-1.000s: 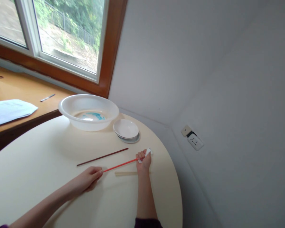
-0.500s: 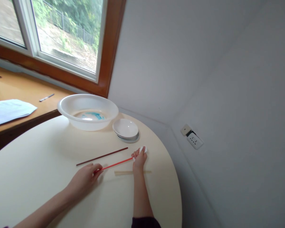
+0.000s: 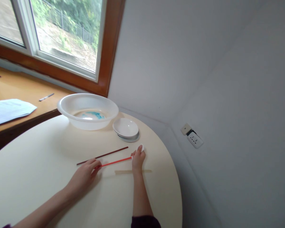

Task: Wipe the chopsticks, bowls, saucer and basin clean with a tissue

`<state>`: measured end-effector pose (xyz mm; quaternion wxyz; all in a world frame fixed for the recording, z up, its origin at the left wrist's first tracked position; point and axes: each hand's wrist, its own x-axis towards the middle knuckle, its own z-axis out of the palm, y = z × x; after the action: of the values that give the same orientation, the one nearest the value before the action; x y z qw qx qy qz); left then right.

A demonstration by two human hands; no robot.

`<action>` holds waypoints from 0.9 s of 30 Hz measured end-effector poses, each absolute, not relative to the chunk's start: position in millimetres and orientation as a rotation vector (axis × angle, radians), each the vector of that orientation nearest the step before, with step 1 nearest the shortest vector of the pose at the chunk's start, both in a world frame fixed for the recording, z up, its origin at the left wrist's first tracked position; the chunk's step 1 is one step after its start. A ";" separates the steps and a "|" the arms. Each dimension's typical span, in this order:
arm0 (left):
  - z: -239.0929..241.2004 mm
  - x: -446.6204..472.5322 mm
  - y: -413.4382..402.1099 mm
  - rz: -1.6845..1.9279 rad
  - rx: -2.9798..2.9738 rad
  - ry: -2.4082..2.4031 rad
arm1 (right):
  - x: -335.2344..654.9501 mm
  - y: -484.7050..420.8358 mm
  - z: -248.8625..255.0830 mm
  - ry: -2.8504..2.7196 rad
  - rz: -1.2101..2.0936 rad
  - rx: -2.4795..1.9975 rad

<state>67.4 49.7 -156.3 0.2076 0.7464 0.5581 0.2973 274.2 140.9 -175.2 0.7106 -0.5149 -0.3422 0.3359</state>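
A thin red chopstick (image 3: 116, 161) is held between my two hands, just above the table. My left hand (image 3: 86, 172) pinches its left end, with the fingers closed. My right hand (image 3: 138, 160) is closed round a white tissue (image 3: 142, 147), which wraps the chopstick's right end and hides it. Behind the red one lies a dark brown chopstick (image 3: 111, 152), its left part passing close behind my left fingers. Pale wooden chopsticks (image 3: 123, 172) lie nearer to me, partly covered by my right wrist.
A translucent white basin (image 3: 87, 125) with a blue patch at its bottom stands at the back of the round table (image 3: 104, 202). Beside it is a small stack of white dishes (image 3: 125, 127). A wooden desk (image 3: 16, 84) with paper (image 3: 10, 110) and a pen (image 3: 46, 97) adjoins at left.
My right hand and the tissue have shifted slightly left and up. My left hand has also moved up a little, with the red chopstick still between both.
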 end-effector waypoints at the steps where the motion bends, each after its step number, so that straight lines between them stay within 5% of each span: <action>1: -155.9 67.2 49.6 0.812 2.093 1.562 | 275.3 140.3 -176.0 -0.792 0.688 -1.185; 10: -155.5 59.7 55.6 0.804 2.269 1.662 | 295.3 141.1 -173.2 -0.739 0.399 -1.381; 27: -175.9 52.7 66.9 1.014 2.282 1.672 | 293.4 142.4 -173.3 -0.734 0.422 -1.372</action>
<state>52.7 66.9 -175.9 0.0683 0.7575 0.5551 0.3367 293.4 142.4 -173.3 0.6924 -0.6140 -0.3285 0.1887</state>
